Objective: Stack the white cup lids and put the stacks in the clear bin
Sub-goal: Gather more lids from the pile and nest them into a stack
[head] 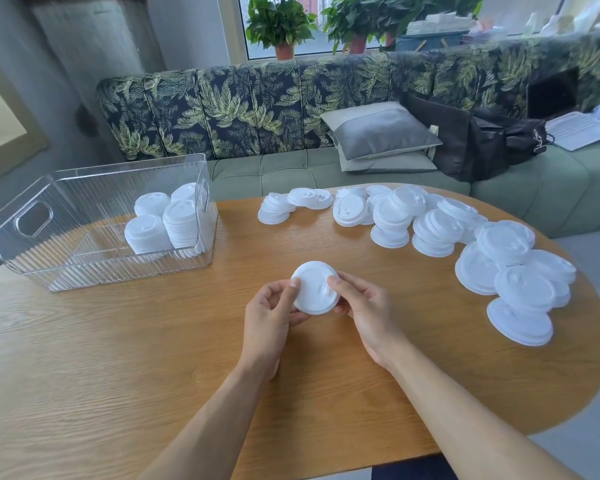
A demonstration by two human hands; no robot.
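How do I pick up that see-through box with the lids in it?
Take the clear bin by the oval cut-out handles in its two short end walls, one hand coming from each end. Its long ribbed walls look too wide to grip and give fingers nothing to hook.

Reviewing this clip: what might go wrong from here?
The left hand and right hand pinch the held lid at its edge, so it may slip. The loose lids heaped near the table's right edge might get knocked off. Stacks in the clear bin look uneven and might topple.
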